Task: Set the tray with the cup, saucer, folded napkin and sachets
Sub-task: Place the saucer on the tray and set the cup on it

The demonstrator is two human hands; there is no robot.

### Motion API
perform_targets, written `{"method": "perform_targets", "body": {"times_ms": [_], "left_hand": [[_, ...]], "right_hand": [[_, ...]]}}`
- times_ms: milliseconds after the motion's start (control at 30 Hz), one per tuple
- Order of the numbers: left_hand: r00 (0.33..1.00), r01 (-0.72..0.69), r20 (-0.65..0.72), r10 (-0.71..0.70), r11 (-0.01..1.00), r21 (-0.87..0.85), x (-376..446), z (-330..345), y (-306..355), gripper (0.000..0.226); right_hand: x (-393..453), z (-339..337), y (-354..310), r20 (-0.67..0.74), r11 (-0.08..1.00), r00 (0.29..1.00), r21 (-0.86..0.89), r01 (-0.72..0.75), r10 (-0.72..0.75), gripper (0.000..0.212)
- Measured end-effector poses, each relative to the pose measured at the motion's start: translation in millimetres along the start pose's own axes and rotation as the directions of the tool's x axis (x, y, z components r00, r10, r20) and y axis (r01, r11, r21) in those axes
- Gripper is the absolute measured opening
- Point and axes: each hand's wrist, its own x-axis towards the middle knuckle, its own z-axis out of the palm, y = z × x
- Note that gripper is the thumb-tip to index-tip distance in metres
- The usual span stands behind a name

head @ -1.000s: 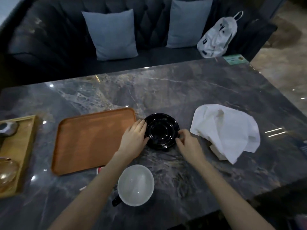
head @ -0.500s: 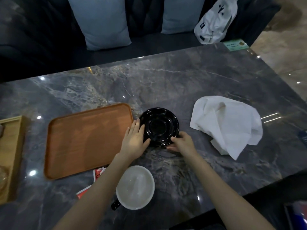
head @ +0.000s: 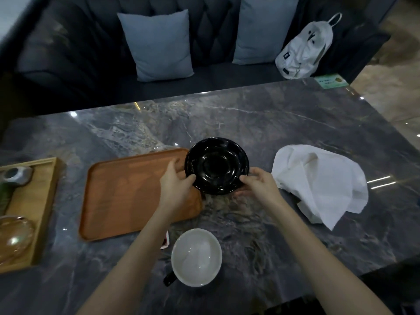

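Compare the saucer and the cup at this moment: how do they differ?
The saucer is glossy black; the cup is white inside with a dark handle. The saucer is held at its rim by the left hand and right hand; the cup stands untouched on the table. The saucer is shallow, the cup deeper. Both are round, and neither sits on the tray.

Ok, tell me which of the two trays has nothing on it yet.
The orange-brown tray by the left hand is bare; the paler wooden tray at the table's left edge already holds items.
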Motion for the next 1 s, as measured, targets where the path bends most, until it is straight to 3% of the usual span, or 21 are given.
{"method": "perform_targets", "body": {"times_ms": [133, 333, 467, 633, 767, 867, 1000], "left_hand": [[0.981, 0.192, 0.053, -0.186, 0.897, -0.399, 0, -33, 2, 0.006], [0.948, 0.262, 0.002, -0.319, 0.774, -0.576, -4, -87, -8, 0.008], [0.912, 0.254, -0.100, -0.398, 0.739, -0.624, -6, -118, -34, 0.027], [0.829, 0.250, -0.233, -0.509, 0.709, -0.660, -10, -144, -62, 0.017], [0.758, 0.291, -0.346, -0.553, 0.761, -0.580, -10, -151, -95, 0.025], [0.730, 0.341, -0.377, -0.571, 0.781, -0.523, -6, -153, -115, 0.026], [0.695, 0.417, -0.325, -0.641, 0.728, -0.544, 1, -155, -132, 0.037]], "right_hand": [[-7, 24, -20, 0.088, 0.997, 0.993, -0.007, 0.081, -0.080, 0.021], [-6, 78, -33, 0.237, 0.987, 0.960, -0.021, 0.159, -0.149, 0.021], [7, 120, -23, 0.306, 0.984, 0.940, -0.042, 0.174, -0.153, 0.023], [17, 170, -2, 0.405, 0.988, 0.910, -0.086, 0.132, -0.086, 0.021], [26, 197, 20, 0.427, 0.983, 0.904, -0.163, 0.082, -0.004, 0.022], [33, 211, 36, 0.422, 0.971, 0.905, -0.235, 0.049, 0.057, 0.029], [39, 221, 50, 0.414, 0.960, 0.907, -0.276, 0.041, 0.080, 0.031]]}}
